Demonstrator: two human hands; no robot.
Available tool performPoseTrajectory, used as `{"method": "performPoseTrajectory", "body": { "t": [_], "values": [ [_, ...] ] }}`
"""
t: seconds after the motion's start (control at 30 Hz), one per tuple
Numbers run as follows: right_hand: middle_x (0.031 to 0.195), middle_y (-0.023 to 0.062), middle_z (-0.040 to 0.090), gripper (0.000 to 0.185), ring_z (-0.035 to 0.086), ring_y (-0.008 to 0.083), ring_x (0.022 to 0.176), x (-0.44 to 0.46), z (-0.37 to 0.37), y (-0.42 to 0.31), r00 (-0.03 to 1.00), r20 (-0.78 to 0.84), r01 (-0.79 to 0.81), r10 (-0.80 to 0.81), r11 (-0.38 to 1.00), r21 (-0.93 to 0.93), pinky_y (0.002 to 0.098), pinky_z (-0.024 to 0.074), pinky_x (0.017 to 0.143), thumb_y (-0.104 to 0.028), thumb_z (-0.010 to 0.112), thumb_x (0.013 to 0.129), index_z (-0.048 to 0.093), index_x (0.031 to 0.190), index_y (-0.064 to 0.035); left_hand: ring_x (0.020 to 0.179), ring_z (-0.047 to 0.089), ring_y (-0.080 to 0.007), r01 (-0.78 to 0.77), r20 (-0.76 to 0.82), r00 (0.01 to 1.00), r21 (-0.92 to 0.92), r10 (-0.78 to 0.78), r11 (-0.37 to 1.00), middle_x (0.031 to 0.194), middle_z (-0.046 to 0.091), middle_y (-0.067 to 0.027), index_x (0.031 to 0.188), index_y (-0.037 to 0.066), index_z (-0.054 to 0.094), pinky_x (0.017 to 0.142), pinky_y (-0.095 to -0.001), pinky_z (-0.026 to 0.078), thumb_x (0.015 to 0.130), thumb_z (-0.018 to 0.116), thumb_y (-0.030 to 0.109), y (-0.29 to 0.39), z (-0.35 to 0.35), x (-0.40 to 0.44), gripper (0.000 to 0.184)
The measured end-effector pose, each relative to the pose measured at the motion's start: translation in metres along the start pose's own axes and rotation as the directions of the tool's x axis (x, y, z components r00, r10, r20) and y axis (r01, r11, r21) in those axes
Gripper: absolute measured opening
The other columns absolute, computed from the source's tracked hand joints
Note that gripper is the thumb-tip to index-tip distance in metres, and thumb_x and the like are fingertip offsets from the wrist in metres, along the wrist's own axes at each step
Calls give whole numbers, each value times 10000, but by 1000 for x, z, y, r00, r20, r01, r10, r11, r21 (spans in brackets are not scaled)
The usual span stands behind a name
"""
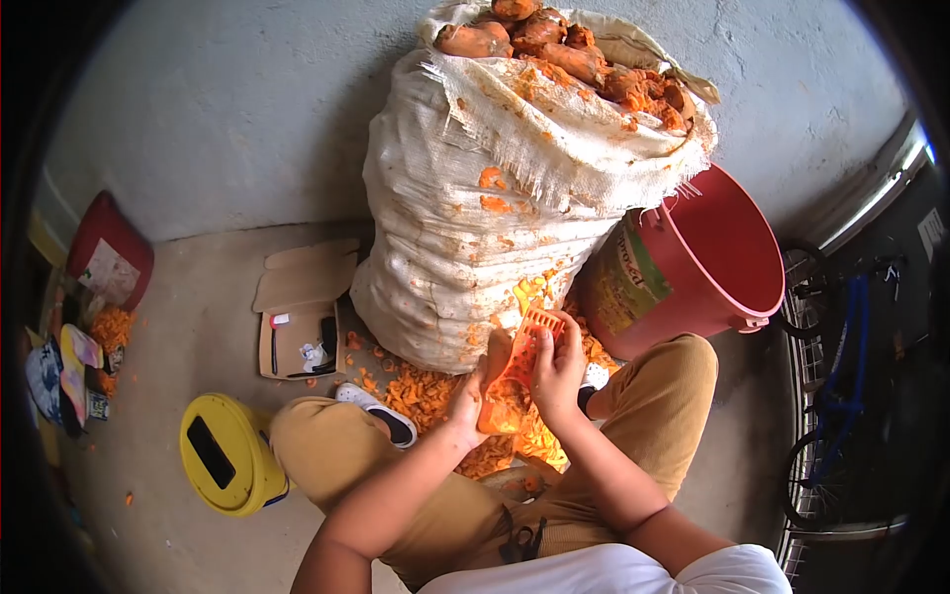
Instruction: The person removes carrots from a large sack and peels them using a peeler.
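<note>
My right hand [559, 371] is closed around an orange plastic grater [534, 337] with a slotted end, thumb on its face. My left hand [465, 404] wraps the side of a peeled orange root vegetable [505, 411], its exact kind unclear. The grater's lower part lies against the vegetable, so the contact is partly hidden. Below both hands, a heap of orange shreds [426, 396] covers the floor between my legs. Right in front stands a big white woven sack [445, 228], filled to the top with orange roots [574, 64].
A tilted red bucket [633, 287] leans beside the sack. On the left are an open cardboard box [307, 272] and a yellow lidded bucket [262, 475] with a phone [210, 450] on it. A red container [111, 252] stands farther left; a blue bicycle [841, 396] is at right.
</note>
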State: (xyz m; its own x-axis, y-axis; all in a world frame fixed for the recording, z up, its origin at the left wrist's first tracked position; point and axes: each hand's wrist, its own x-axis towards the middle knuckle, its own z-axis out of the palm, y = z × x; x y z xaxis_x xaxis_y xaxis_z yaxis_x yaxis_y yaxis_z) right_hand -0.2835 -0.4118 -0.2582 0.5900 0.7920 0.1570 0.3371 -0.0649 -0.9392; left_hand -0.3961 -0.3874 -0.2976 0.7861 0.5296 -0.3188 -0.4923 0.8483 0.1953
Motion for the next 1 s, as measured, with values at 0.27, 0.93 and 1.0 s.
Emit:
{"method": "performPoseTrajectory", "body": {
  "t": [0.27, 0.93, 1.0],
  "values": [
    [874, 59, 543, 186, 507, 82, 743, 44, -5, 43, 898, -385, 262, -212, 962, 81, 200, 416, 660, -88, 424, 880, 439, 1038, 9, 741, 578, -194, 59, -202, 979, 199, -18, 978, 858, 579, -84, 1044, 53, 502, 660, -341, 481, 817, 470, 440, -7, 10, -10, 450],
    [763, 9, 516, 169, 448, 36, 564, -8, 1, -7, 996, -11, -67, 88, 828, 556, 170, 383, 487, -109, 414, 888, 416, 1042, -39, 964, 537, -230, 41, 87, 996, -81, -34, 996, 1097, 531, -97, 1159, 57, 448, 803, -402, 451, 853, 416, 359, 6, -2, -6, 431],
    [759, 5, 522, 162, 439, 26, 568, -10, 3, -1, 998, -10, -57, 67, 914, 402, 167, 373, 489, -94, 407, 888, 420, 1038, -36, 981, 528, -230, 16, 63, 998, -80, -11, 997, 1106, 525, -101, 1162, 54, 445, 822, -394, 442, 854, 415, 357, 3, -1, -4, 434]
  ]
}}
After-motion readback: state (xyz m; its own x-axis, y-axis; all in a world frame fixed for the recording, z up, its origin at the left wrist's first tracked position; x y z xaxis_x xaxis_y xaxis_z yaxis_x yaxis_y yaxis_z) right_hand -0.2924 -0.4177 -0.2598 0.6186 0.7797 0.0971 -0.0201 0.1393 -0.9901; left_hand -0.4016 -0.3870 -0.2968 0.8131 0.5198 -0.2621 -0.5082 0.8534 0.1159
